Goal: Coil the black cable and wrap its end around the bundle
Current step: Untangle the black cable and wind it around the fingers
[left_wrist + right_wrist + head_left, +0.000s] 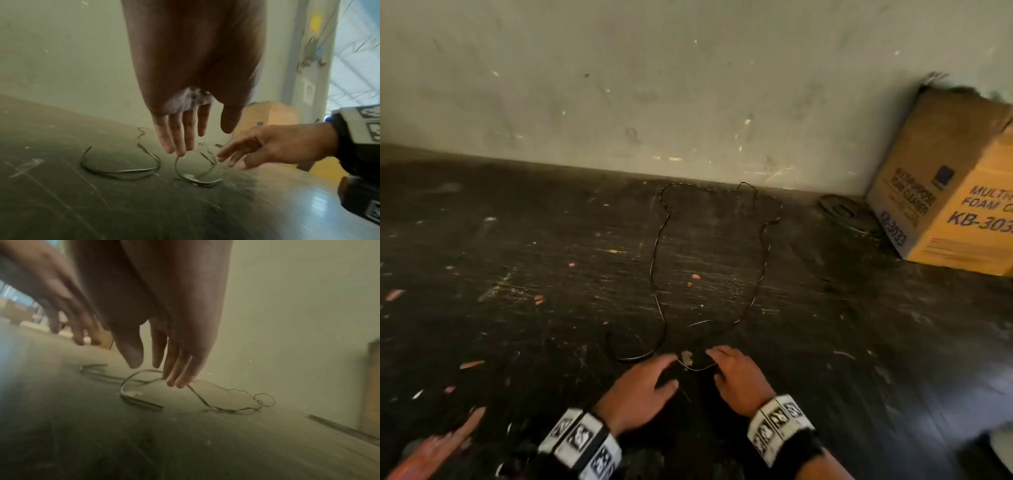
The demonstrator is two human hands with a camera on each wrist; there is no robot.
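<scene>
1. Scuffed, paint-flecked dark bench (524, 274) runs back to a pale marked wall (619, 85)
2. Uncoiled upon it lies the black cable (659, 240), one long loose loop reaching from the near hands out to the wall, with small kinked curls at its far end close to the wall's foot
3. Nearer the person, the cable bends into two open arcs, one to the left and one between the hands, where a small pale scrap (686, 357) sits against it
4. Over that near arc the left hand (642, 385) hovers, grip released, fingers (180, 141) straight and spread, their tips just at the cable; whether they touch it cannot be told
5. Just right of the same arc is the right hand (739, 371), grip likewise released, fingers (176, 369) extended down to the cable's strand; contact is unclear through the blur
6. Both wrists carry bands with black-and-white square markers (582, 440)
7. Well right of the cable, against the wall, stands a cardboard box (948, 192) printed "FOAM" and "KB-303"
8. Between the cable's far end and the box lies a flat dark round disc (840, 209)
9. Reddish blurred shape (431, 448) shows at the near left edge; what it is cannot be told
</scene>
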